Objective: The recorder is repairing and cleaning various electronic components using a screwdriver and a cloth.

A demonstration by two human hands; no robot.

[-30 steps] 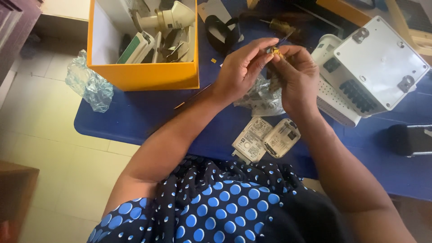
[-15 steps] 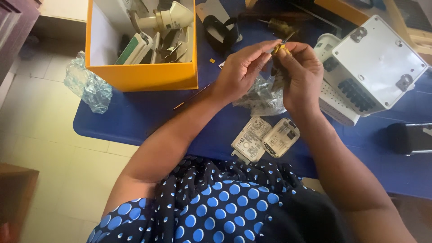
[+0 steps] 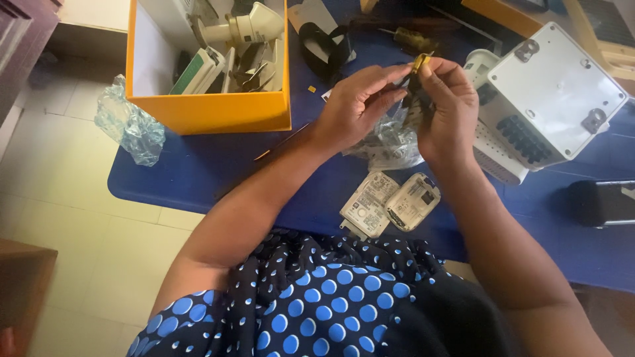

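Pinching from both sides, my hands meet over the middle of the blue table [image 3: 198,173] around a small yellow-tipped part [image 3: 421,63]. My left hand [image 3: 357,104] has its fingertips closed toward the part, and my right hand [image 3: 448,109] has thumb and forefinger closed on its upper end; I cannot tell how much of the dark piece below the yellow tip belongs to the same part. It is held up in the air, clear of the tabletop.

Directly under the hands lies a crumpled clear plastic bag [image 3: 389,144], touching or nearly touching my right palm. Nearer my body, two flat white rectangular devices [image 3: 390,201] lie side by side, close to the table's near edge. Just right of my right hand sits a white box with a ribbed black strip [image 3: 552,92], with little gap between it and my knuckles. A dark rectangular object [image 3: 600,202] lies further right.

To the left, an orange box [image 3: 211,109] full of mixed white and grey parts stands well apart from my left hand, leaving a bare strip of blue surface along my left forearm. Another crumpled clear bag [image 3: 129,125] hangs over the table's left edge beside it. Behind the hands lies a black strap [image 3: 322,49].
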